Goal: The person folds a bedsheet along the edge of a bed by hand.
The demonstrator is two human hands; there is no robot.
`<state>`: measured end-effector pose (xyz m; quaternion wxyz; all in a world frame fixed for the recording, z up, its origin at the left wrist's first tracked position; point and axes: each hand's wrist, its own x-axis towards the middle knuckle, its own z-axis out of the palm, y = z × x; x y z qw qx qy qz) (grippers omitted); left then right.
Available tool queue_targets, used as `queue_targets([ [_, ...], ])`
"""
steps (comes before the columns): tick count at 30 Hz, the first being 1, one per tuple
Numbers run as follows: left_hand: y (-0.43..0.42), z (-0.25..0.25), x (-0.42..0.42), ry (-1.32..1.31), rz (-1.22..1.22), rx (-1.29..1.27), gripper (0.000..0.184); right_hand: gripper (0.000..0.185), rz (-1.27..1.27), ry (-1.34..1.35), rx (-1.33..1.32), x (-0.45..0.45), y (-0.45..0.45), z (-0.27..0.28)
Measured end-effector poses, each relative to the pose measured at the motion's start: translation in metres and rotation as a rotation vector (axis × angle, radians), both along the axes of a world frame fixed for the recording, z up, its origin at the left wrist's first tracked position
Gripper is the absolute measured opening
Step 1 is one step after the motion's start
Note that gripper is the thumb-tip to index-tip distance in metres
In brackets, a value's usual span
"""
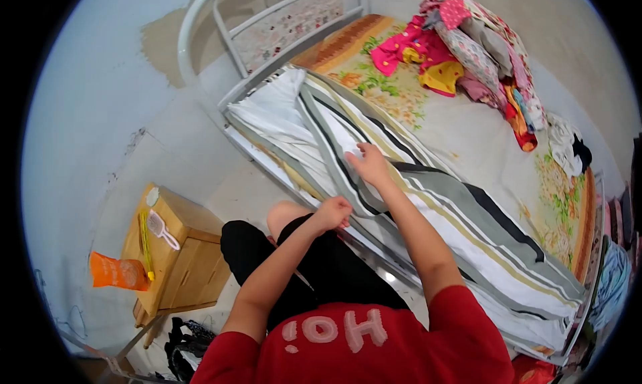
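Observation:
A long striped cloth in white, grey, black and olive lies folded lengthwise along the near side of the bed. Over its middle is my right hand, fingers apart, with nothing seen in it. My left hand is at the cloth's near edge by the bed frame, its fingers curled together; whether they pinch anything is too small to tell. Toward the headboard, a plain white part of the cloth lies rumpled.
A heap of colourful clothes sits on the far side of the floral mattress. White metal bars form the headboard. At the left, a wooden cabinet holds a hairbrush and an orange bag.

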<state>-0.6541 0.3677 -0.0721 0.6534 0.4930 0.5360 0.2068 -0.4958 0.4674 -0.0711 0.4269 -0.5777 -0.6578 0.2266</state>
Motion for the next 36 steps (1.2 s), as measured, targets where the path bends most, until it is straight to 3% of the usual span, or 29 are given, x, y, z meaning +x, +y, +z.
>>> queue_targets([
  [2,0.002,0.018,-0.015,0.046,0.006,0.041,0.018,0.059,-0.001,-0.274,-0.051,-0.039,0.024,-0.001],
  [3,0.006,0.025,-0.023,0.091,-0.009,0.074,0.021,0.043,-0.002,-0.419,-0.202,-0.053,0.026,0.008],
  [4,0.013,0.027,-0.034,0.096,0.003,0.081,0.021,0.043,0.009,-0.416,-0.193,-0.062,0.035,0.003],
  [6,0.028,0.033,-0.059,0.022,0.169,0.201,0.020,0.035,-0.023,-0.662,-0.062,-0.069,0.054,-0.017],
  [7,0.035,0.041,-0.071,0.011,0.233,0.208,0.022,0.017,-0.041,-0.603,-0.018,-0.070,0.058,-0.022],
  [11,0.090,0.042,-0.112,0.003,0.350,0.313,0.025,0.012,-0.059,-0.336,0.307,-0.075,0.051,-0.008],
  [14,0.141,0.033,-0.125,-0.002,0.495,0.372,0.028,0.018,0.016,-0.298,0.386,-0.081,0.038,-0.013],
  [17,0.192,0.000,-0.128,0.330,0.431,0.756,0.039,0.026,-0.017,-0.280,0.287,-0.077,0.031,-0.049],
  [20,0.228,-0.040,-0.122,0.273,0.447,0.851,0.043,0.029,-0.043,-0.339,0.260,-0.081,0.023,-0.039],
  [24,0.251,-0.047,-0.119,0.296,0.384,0.766,0.054,0.028,-0.035,-0.322,0.236,-0.079,0.025,-0.045],
  [26,0.275,-0.027,-0.123,0.466,0.406,0.686,0.067,0.027,-0.041,-0.315,0.224,-0.077,0.024,-0.050],
  [27,0.290,-0.031,-0.125,0.568,0.408,0.763,0.075,0.026,-0.042,-0.302,0.235,-0.078,0.026,-0.050],
  [32,0.335,-0.005,-0.108,0.842,0.366,0.532,0.074,0.026,-0.041,-0.312,0.231,-0.076,0.024,-0.045],
  [34,0.350,-0.004,-0.109,0.901,0.300,0.488,0.059,0.027,-0.016,-0.333,0.225,-0.076,0.026,-0.046],
  [35,0.358,-0.017,-0.110,0.968,0.336,0.540,0.036,0.026,-0.016,-0.344,0.230,-0.077,0.026,-0.045],
  [36,0.363,-0.029,-0.114,0.964,0.340,0.529,0.036,0.026,-0.008,-0.350,0.225,-0.077,0.026,-0.045],
])
